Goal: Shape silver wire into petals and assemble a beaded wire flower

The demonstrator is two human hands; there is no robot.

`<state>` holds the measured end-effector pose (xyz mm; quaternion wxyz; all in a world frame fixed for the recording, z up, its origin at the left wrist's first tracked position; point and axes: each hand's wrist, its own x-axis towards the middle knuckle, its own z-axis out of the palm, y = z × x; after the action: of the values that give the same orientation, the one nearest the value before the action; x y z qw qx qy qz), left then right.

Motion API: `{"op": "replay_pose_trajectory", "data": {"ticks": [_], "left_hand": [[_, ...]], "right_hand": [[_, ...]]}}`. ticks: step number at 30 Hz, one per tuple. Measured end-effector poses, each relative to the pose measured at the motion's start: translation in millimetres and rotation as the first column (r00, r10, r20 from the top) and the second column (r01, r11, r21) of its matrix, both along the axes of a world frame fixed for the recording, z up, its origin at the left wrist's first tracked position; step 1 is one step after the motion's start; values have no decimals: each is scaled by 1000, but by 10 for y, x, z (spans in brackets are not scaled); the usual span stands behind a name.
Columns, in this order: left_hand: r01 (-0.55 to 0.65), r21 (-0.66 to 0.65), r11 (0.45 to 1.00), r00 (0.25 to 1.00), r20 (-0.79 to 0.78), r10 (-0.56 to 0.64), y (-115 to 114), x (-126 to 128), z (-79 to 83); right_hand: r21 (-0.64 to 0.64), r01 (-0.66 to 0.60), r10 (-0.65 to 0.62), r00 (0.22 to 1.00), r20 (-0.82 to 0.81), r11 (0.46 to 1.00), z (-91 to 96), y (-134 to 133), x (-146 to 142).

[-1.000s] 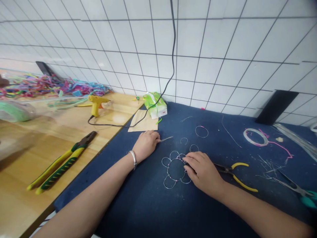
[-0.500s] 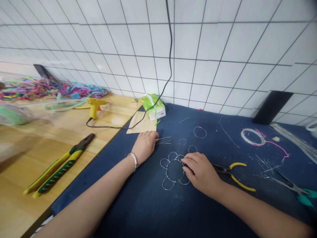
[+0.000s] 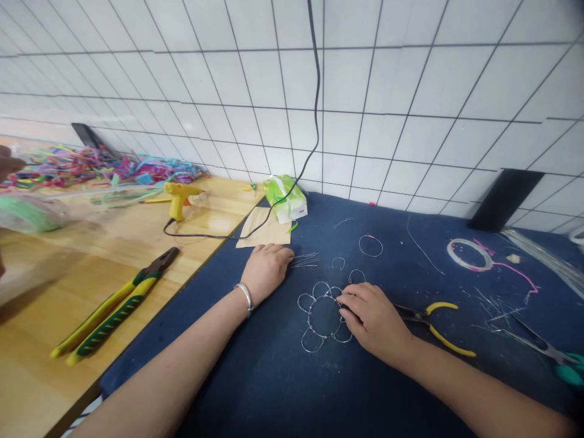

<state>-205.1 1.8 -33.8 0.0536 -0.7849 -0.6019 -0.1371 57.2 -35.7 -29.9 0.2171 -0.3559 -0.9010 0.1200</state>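
My left hand (image 3: 267,272), a silver bangle on its wrist, lies on the dark blue mat with fingers curled down and together. Its fingertips meet the left ends of several thin straight wires (image 3: 305,260); whatever they pinch is hidden. The thumb and fingers of my right hand (image 3: 376,316) close on the right rim of a flower-shaped wire ring (image 3: 310,325), which lies flat. This ring has wire loops around it and small pink beads. Just beyond it lie two open wire loops, a small one (image 3: 339,263) and another (image 3: 357,273).
Yellow-handled pliers (image 3: 449,337) lie beside my right hand, teal-handled pliers (image 3: 542,347) farther right. A wire ring (image 3: 371,246), a bead dish (image 3: 469,255) and a tissue pack (image 3: 286,198) are behind. Left are large pliers (image 3: 116,304), a glue gun (image 3: 177,198) and another person's hand (image 3: 9,163).
The whole view has shifted slightly. Both my hands and the wire flower keep their places on the mat. More of the other person's hand shows at the left edge.
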Motion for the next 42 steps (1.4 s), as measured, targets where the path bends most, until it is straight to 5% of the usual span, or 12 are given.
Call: {"op": "replay_pose_trajectory", "data": {"ticks": [16,31,42], "left_hand": [[-24,71,997,979,204,9,6,-11,21],[29,-50,998,997,68,-25,18,-79,11],[-42,-53,998,999,-5,42,76,-33,-62]], "right_hand": [[22,18,-17,997,-77,1000,7,14,14],[38,-8,12,996,-90,999,-1,24,4],[25,-17,19,996,-91,1000,-8,23,2]]}}
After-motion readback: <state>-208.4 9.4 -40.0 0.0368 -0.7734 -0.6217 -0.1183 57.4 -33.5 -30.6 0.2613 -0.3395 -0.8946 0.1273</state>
